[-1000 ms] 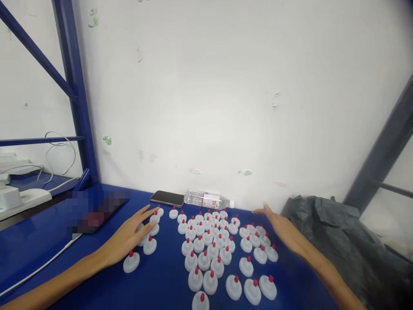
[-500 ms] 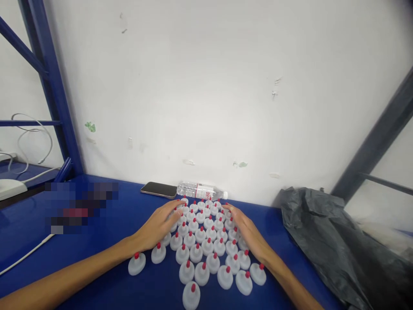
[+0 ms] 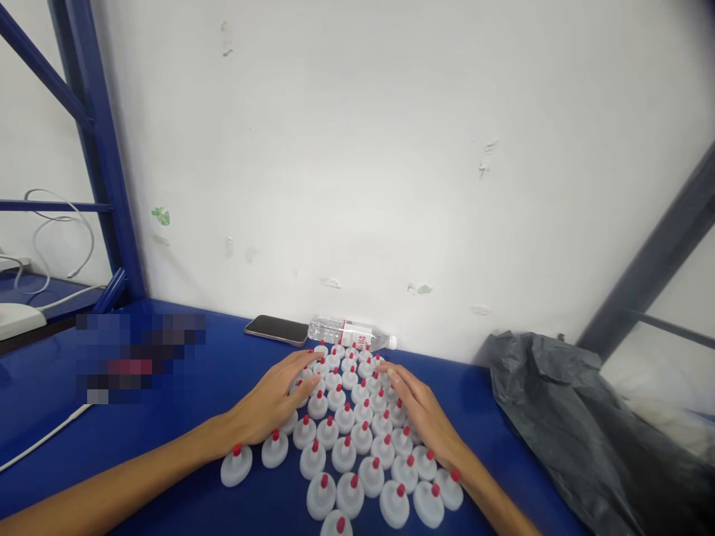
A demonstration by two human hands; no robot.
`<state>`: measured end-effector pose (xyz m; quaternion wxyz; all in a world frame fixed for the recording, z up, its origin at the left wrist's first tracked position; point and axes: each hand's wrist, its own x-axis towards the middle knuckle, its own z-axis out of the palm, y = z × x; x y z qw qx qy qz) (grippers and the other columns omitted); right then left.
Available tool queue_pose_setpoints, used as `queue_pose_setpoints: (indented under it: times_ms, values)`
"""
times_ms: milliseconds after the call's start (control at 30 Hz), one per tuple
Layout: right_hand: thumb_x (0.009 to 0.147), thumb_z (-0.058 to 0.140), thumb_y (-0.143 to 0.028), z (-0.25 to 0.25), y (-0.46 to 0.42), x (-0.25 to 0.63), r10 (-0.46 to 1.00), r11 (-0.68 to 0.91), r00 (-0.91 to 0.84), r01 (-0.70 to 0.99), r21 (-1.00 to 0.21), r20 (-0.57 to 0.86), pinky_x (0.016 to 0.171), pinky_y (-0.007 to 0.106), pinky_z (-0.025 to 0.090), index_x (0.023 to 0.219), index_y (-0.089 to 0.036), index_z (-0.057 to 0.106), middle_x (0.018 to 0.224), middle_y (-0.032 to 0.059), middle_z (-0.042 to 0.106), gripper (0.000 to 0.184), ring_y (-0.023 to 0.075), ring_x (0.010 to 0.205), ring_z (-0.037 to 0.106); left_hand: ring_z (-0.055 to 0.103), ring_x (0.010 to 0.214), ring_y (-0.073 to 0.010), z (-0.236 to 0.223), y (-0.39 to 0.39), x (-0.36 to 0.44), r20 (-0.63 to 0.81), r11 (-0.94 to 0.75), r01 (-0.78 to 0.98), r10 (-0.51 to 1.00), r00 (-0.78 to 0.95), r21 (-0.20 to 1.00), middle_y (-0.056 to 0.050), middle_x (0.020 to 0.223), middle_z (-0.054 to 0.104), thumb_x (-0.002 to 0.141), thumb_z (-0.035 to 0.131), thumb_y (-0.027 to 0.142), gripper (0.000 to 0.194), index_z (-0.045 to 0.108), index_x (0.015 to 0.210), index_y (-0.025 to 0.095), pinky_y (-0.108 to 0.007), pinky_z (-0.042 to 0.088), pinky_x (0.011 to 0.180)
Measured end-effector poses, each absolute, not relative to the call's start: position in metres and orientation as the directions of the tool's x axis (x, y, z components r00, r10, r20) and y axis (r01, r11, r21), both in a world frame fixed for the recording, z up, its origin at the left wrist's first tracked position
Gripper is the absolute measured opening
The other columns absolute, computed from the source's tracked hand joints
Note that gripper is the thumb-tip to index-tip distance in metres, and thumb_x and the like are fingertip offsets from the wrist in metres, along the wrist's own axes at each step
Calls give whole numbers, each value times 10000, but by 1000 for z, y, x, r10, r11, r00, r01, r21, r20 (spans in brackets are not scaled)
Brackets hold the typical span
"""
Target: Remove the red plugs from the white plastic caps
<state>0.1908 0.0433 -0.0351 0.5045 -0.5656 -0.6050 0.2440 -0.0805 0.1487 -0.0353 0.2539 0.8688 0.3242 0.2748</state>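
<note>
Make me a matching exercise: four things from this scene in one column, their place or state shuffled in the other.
1. Phone
2. Bottle
3. Dark plastic
4. Left hand

A. Crumpled, at the picture's right
B. Beside the white pieces, fingers spread
C. On its side, white cap on
D. Flat, dark screen up

Pairs: 1-D, 2-C, 3-A, 4-B

2 bare forearms | 0 sleeves visible | 2 bare hands [image 3: 276, 398] [image 3: 423, 409] | slender fingers [image 3: 304, 387]
</note>
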Motion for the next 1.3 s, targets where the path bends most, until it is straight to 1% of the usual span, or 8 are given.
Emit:
queue_pose_setpoints:
  times_ms: [200, 367, 467, 633, 733, 833, 1100, 1300]
  values:
    - [970, 340, -672, -41, 40, 196, 937, 202, 198, 367, -908, 288, 1191, 570, 239, 1196, -314, 695, 1313, 40, 658, 552, 307, 1327, 497, 357, 1444, -250, -30, 148, -87, 291, -609, 387, 726, 623, 692, -27, 1564, 405, 1011, 315, 547, 548, 396, 1484, 281, -436, 240, 1242]
    - [968, 252, -706, -48, 42, 206, 930, 193, 258, 267, -944, 263, 1201, 529, 254, 1194, -299, 696, 1333, 45, 649, 643, 276, 1343, 492, 347, 1446, -286, -26, 151, -92, 311, -509, 268, 783, 538, 818, -5, 1533, 456, 985, 345, 575, 552, 479, 1434, 285, -471, 186, 1250]
    - [944, 241, -743, -47, 42, 210, 921, 199, 295, 206, -958, 255, 1192, 519, 287, 1130, -301, 723, 1325, 43, 655, 679, 279, 1342, 500, 357, 1443, -285, -28, 153, -94, 295, -421, 167, 820, 491, 892, -11, 1509, 491, 984, 324, 574, 561, 518, 1405, 258, -472, 206, 1245]
    - [937, 257, -728, -41, 34, 210, 868, 228, 417, 147, -963, 269, 1151, 559, 331, 1066, -324, 717, 1301, 39, 669, 625, 310, 1331, 512, 414, 1413, -262, -34, 144, -93, 238, -247, -22, 898, 370, 969, -10, 1442, 564, 970, 325, 479, 494, 603, 1293, 230, -476, 270, 1225]
    - [957, 268, -674, -39, 27, 202, 802, 285, 496, 171, -943, 332, 1151, 548, 310, 989, -322, 695, 1250, 31, 688, 554, 305, 1306, 528, 435, 1398, -252, -37, 134, -90, 187, -170, -80, 921, 342, 982, -15, 1409, 593, 951, 353, 458, 481, 615, 1267, 207, -453, 272, 1230]
    - [978, 305, -607, -37, 21, 186, 753, 343, 509, 235, -909, 416, 1164, 493, 284, 915, -298, 679, 1195, 26, 701, 489, 282, 1276, 543, 454, 1380, -250, -38, 126, -85, 205, -197, -57, 919, 336, 979, -13, 1394, 603, 951, 364, 444, 463, 625, 1252, 208, -436, 273, 1230]
    - [1021, 327, -493, -31, 11, 153, 776, 363, 397, 355, -861, 491, 1055, 421, 393, 865, -247, 675, 1141, 56, 691, 454, 269, 1185, 583, 392, 1413, -245, -42, 119, -80, 252, -281, 26, 893, 373, 959, 25, 1440, 548, 985, 359, 433, 417, 617, 1271, 272, -439, 191, 1254]
    - [997, 381, -518, -31, 12, 157, 768, 392, 398, 326, -860, 501, 1024, 397, 401, 838, -234, 671, 1096, 59, 706, 436, 272, 1132, 600, 401, 1409, -272, -46, 126, -80, 246, -200, -151, 872, 422, 968, -8, 1411, 579, 975, 401, 486, 429, 655, 1226, 248, -432, 241, 1236]
